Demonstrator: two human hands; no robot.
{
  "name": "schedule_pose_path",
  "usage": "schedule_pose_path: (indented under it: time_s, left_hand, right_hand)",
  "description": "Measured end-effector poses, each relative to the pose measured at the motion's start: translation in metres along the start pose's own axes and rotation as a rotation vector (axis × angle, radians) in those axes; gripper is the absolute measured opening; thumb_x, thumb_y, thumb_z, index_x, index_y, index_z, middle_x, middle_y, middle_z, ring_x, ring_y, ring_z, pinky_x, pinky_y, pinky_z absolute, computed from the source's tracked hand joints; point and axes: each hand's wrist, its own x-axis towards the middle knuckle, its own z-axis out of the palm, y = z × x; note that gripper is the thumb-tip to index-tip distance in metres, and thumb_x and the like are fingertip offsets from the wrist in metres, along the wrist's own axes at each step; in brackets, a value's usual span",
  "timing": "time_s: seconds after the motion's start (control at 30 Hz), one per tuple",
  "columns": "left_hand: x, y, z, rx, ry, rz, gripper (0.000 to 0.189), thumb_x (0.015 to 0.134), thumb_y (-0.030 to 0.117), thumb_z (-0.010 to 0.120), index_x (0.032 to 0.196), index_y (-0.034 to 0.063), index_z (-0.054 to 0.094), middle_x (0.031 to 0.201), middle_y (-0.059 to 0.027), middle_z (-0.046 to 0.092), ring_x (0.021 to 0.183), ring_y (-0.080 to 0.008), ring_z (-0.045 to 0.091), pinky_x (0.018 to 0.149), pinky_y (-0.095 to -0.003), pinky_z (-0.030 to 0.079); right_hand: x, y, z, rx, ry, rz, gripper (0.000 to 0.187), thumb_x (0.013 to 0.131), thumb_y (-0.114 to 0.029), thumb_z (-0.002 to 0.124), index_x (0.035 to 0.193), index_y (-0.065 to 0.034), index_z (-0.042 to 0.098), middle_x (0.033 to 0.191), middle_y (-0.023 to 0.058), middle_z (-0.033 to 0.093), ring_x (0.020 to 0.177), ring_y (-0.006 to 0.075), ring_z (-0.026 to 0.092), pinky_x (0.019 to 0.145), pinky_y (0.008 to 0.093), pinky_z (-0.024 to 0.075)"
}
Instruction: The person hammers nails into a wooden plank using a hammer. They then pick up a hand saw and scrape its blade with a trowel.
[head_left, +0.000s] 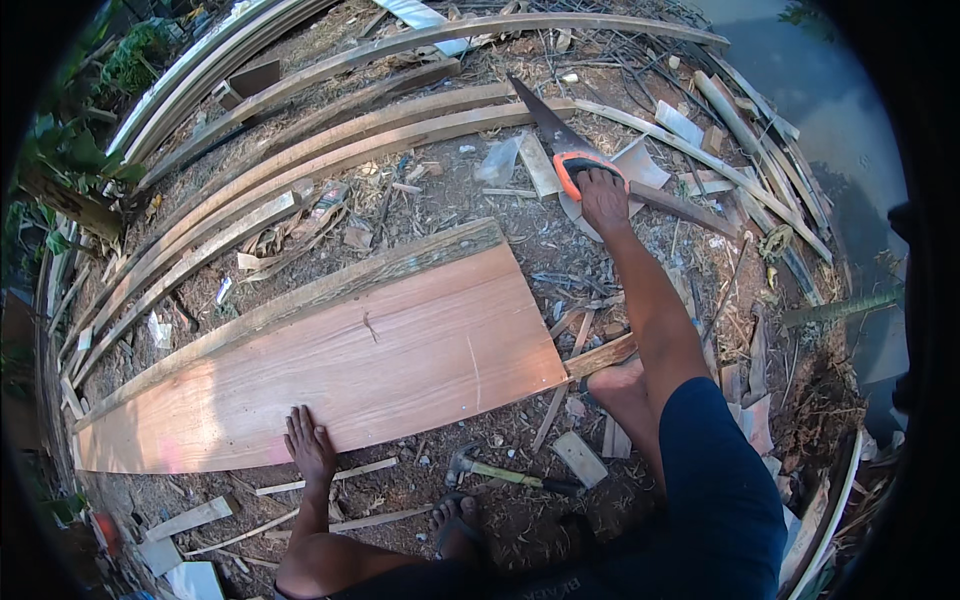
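Observation:
My right hand (602, 196) grips the orange and black handle of a handsaw (559, 131). Its dark blade points up and left, over the ends of long timber battens. My left hand (310, 444) rests with its fingers spread on the near edge of a reddish plywood panel (390, 337). A pale line crosses the panel near its right end, and a dry twig lies on its face. Along the far edge of the plywood runs a wooden batten (300, 311). A claw hammer (514, 474) with a yellow-green and black handle lies on the ground near my sandalled foot.
Several long timber battens (360, 150) stretch across the ground beyond the panel. Wood offcuts (580, 459) and scraps litter the soil. At the right, beyond piled sticks (750, 150), is a smooth grey-blue surface (817, 97). Leafy plants (75, 154) grow at the left.

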Motion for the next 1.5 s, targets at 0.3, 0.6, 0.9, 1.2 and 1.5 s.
schedule_pose_path:
  time_s: [0.3,0.6,0.9,1.2,1.5]
  left_hand:
    - [0.002,-0.009,0.005,-0.004,-0.08,-0.032,0.059,0.104,0.042,0.029,0.154,0.0116,0.029,0.16,-0.0152,0.026,0.147,-0.0384,0.021,0.117,-0.0573,0.015]
    - [0.063,-0.028,-0.024,0.006,-0.502,0.085,0.065,0.09,0.037,0.059,0.14,-0.0026,0.045,0.142,-0.0293,0.046,0.134,-0.0401,0.044,0.111,-0.0463,0.037]
    - [0.125,0.199,-0.141,-0.01,-0.715,0.554,0.058,0.096,0.041,0.057,0.142,0.0058,0.047,0.135,-0.0235,0.056,0.118,-0.035,0.059,0.101,-0.0432,0.045]
    - [0.083,0.366,-0.131,-0.512,-0.696,0.316,0.052,0.096,0.045,0.058,0.121,0.0005,0.058,0.101,-0.0163,0.067,0.081,-0.025,0.067,0.068,-0.0378,0.055]
    - [-0.091,0.32,0.078,-1.91,-0.35,-1.218,0.078,0.094,0.062,0.051,0.149,0.0108,0.029,0.154,-0.0183,0.028,0.137,-0.0309,0.037,0.101,-0.0543,0.041]
  right_hand:
    - [-0.056,0.023,-0.164,0.943,0.161,0.196,0.032,0.086,-0.021,0.062,0.108,0.001,0.055,0.087,0.0183,0.063,0.08,0.0316,0.063,0.072,0.0433,0.0483]
    - [-0.371,-0.04,-0.282,1.574,0.136,0.689,0.021,0.088,-0.005,0.063,0.106,0.004,0.061,0.076,0.0033,0.059,0.064,0.0071,0.056,0.058,0.0254,0.0472]
    - [-0.505,-0.063,-0.286,1.131,0.023,0.658,0.026,0.078,-0.011,0.072,0.084,0.0015,0.05,0.066,0.014,0.055,0.059,0.0136,0.05,0.058,0.0337,0.0466]
    - [-0.505,-0.06,-0.289,1.146,-0.037,0.626,0.021,0.077,-0.011,0.069,0.083,0.0018,0.053,0.066,0.0118,0.055,0.06,0.0138,0.051,0.059,0.033,0.0461]
    - [-0.509,-0.035,-0.294,1.307,0.218,0.81,0.018,0.082,0.0,0.065,0.098,0.0031,0.058,0.082,0.0054,0.059,0.074,0.0131,0.056,0.069,0.03,0.0479]
